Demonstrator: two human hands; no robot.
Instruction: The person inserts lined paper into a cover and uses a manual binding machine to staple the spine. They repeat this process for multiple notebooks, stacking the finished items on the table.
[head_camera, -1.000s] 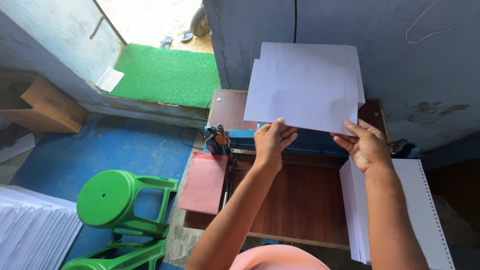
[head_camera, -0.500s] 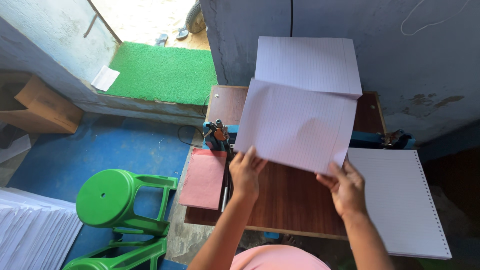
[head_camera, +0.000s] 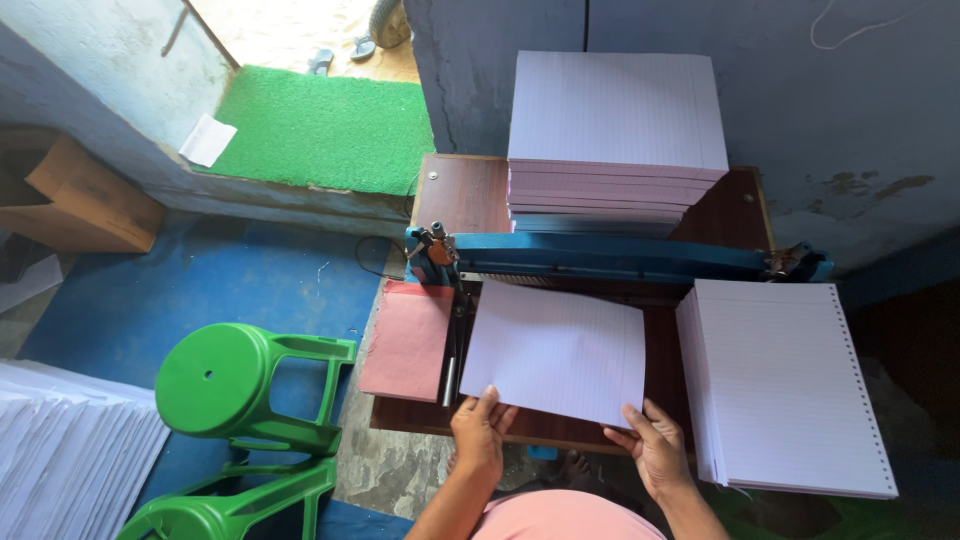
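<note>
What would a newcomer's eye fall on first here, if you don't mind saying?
Probably the sheaf of lined sheets held by its near edge in the left hand and right hand, over the brown table. Then the tall paper stack behind the blue machine bar, and the green stool at left.

paper sheaf (head_camera: 555, 350) lowered from stack (head_camera: 612, 130) height onto table (head_camera: 460, 190).

Left hand (head_camera: 481, 432) and right hand (head_camera: 655, 447) extend forward, level with each other. Fingers curled, thumbs on top, both pinching.
</note>
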